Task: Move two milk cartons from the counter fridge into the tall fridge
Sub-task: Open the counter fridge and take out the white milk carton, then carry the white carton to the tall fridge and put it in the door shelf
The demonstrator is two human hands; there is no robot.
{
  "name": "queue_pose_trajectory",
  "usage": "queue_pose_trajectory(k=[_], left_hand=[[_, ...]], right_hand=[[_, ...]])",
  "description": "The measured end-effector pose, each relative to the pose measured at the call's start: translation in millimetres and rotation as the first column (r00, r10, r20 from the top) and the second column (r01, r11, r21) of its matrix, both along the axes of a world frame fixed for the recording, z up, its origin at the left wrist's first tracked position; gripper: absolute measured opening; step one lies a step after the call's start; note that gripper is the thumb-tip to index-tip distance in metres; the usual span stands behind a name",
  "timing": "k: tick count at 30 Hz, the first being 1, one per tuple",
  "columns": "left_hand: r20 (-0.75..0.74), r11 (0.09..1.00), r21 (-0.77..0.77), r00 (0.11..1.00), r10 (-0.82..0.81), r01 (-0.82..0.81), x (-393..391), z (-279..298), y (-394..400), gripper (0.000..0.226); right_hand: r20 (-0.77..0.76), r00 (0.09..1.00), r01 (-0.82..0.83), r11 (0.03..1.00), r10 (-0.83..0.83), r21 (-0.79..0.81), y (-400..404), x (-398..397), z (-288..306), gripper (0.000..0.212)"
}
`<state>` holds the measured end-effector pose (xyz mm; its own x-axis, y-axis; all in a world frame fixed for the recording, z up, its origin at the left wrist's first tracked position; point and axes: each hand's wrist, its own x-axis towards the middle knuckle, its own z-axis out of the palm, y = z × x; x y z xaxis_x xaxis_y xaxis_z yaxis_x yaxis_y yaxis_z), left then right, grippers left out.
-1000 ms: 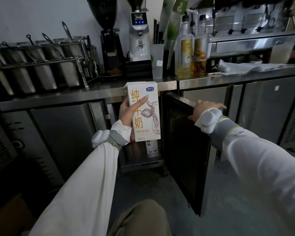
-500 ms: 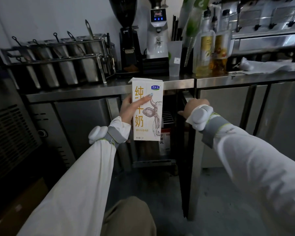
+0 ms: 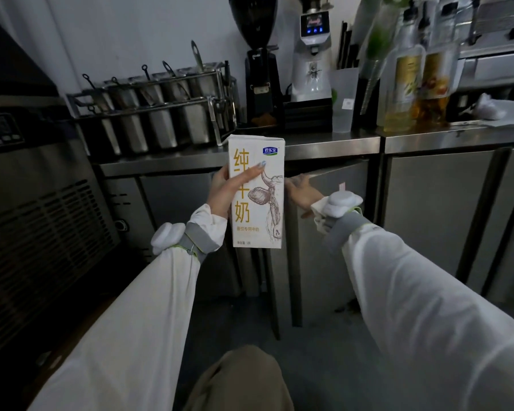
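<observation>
My left hand (image 3: 224, 191) grips an upright white carton (image 3: 257, 192); right hand (image 3: 301, 192), seemingly flat and spread, touches the fridge door (image 3: 330, 232).

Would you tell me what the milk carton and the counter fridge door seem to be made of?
Milk carton: looks like coated paperboard, matte cream, with printed lettering and folded edges. Counter fridge door: apparently brushed stainless steel, a dull grey sheen matching the countertop.
</observation>
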<state>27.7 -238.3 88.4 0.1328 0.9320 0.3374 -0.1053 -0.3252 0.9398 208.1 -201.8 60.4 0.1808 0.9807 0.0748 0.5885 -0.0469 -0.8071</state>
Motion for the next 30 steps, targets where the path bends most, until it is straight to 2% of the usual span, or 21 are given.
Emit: queue_pose_trajectory(k=[3,8,9,11,13,16,18,24,30], left_hand=[[0.008,1.0,0.004,1.0,0.016,-0.016,-5,-3,1,0.056],[0.022,1.0,0.002,1.0,0.02,-0.02,-6,-10,4,0.053],[0.029,1.0,0.002,0.999,0.021,-0.021,-6,-11,5,0.053],[0.042,0.999,0.002,0.998,0.036,-0.036,-4,-13,9,0.051],[0.044,0.999,0.007,0.998,0.051,-0.052,-3,-14,13,0.048],[0.061,0.998,0.004,0.996,0.058,-0.058,0,-15,20,0.039],[0.064,0.998,0.007,0.996,0.057,-0.058,2,-15,26,0.043],[0.018,0.998,0.034,0.999,0.045,-0.045,4,-11,50,0.052],[-0.014,0.999,0.04,1.0,0.015,-0.014,3,44,89,0.047]], right_hand=[[0.012,0.998,-0.057,0.998,0.058,-0.034,0,-2,-11,0.068],[-0.207,0.975,-0.111,0.982,0.078,-0.153,0,2,-22,0.074],[-0.307,0.948,-0.149,0.97,0.085,-0.192,-2,3,-24,0.074],[-0.552,0.825,-0.323,0.9,0.117,-0.292,-4,5,-27,0.079],[-0.66,0.734,-0.481,0.807,0.157,-0.343,-3,7,-31,0.088],[-0.718,0.668,-0.6,0.712,0.195,-0.365,3,7,-37,0.094],[-0.746,0.632,-0.633,0.694,0.208,-0.343,7,5,-38,0.093],[-0.777,0.615,-0.572,0.755,0.137,-0.32,24,-2,-25,0.086],[-0.76,0.64,-0.51,0.801,0.111,-0.313,51,-4,34,0.083]])
